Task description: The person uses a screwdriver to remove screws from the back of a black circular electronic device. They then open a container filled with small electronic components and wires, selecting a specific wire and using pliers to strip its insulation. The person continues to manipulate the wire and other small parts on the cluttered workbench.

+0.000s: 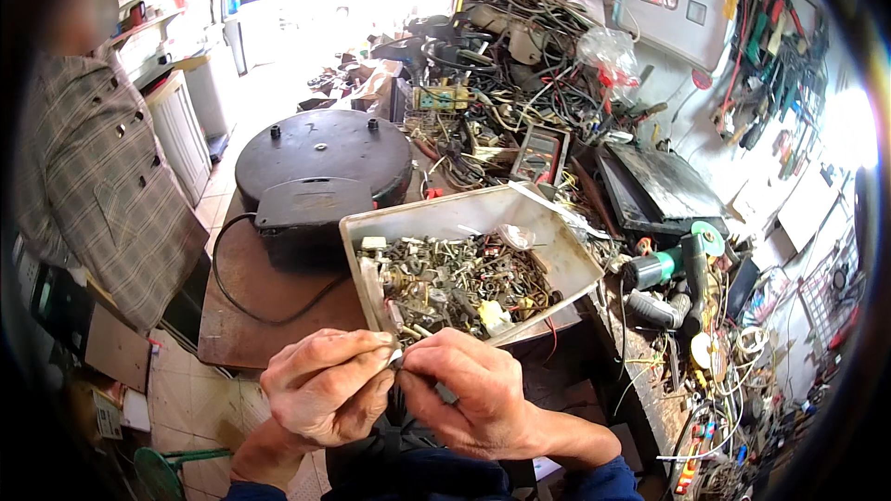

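My left hand [334, 385] and my right hand [469, 390] meet at the lower middle, fingertips pinched together. Between them is a small whitish piece [396, 354], too small to name, gripped from both sides. Just beyond my hands a pale plastic bin [575, 264] holds a heap of screws and small metal parts [455, 274], with a yellow scrap [495, 317] near its front. Behind the bin's left side sits a round black appliance [320, 153], bottom up, its black cord [218, 264] looping over the brown table [246, 315].
A person in a plaid coat [102, 167] stands at the left. Tangled cables and parts [529, 56] pile up at the back, near a multimeter [540, 156]. A green angle grinder [654, 267] lies at right. Tools [775, 37] hang on the wall. A green stool [158, 471] stands lower left.
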A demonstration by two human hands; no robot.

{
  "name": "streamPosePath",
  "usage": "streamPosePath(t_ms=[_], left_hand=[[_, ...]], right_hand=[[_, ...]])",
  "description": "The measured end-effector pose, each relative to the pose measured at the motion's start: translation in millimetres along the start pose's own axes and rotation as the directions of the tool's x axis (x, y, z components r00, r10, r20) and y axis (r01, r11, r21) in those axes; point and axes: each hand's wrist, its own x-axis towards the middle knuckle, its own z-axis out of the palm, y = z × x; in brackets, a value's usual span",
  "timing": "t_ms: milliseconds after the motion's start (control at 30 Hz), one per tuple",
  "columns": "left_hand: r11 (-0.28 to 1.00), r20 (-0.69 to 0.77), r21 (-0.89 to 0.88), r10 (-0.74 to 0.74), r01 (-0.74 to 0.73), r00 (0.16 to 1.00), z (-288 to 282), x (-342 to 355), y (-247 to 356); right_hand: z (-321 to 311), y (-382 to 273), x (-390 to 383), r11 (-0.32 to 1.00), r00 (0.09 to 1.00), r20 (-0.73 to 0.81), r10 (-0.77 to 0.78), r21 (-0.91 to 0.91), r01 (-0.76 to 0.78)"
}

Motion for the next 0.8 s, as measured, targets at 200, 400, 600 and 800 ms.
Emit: streamPosePath(t_ms=[200,400,600,800], left_hand=[[0.976,-0.032,-0.087,-0.201,0.197,0.979,6.8,-12.3,6.2],[0.925,-0.042,-0.2,-0.337,0.323,0.941,12.9,-23.7,9.5],[0.932,-0.056,-0.157,-0.34,0.328,0.939,12.9,-25.2,14.8],[0.935,-0.073,-0.129,-0.34,0.329,0.938,14.1,-26.9,16.1]], right_hand=[[7.6,0.9,-8.6,0.98,0.985,-0.121,-0.124,-0.167,0.103],[9.1,7.6,-15.4,0.895,0.947,-0.133,-0.293,-0.387,0.222],[7.9,13.2,-23.0,0.801,0.908,-0.111,-0.404,-0.521,0.293],[10.4,15.3,-21.7,0.753,0.866,-0.139,-0.481,-0.571,0.327]])
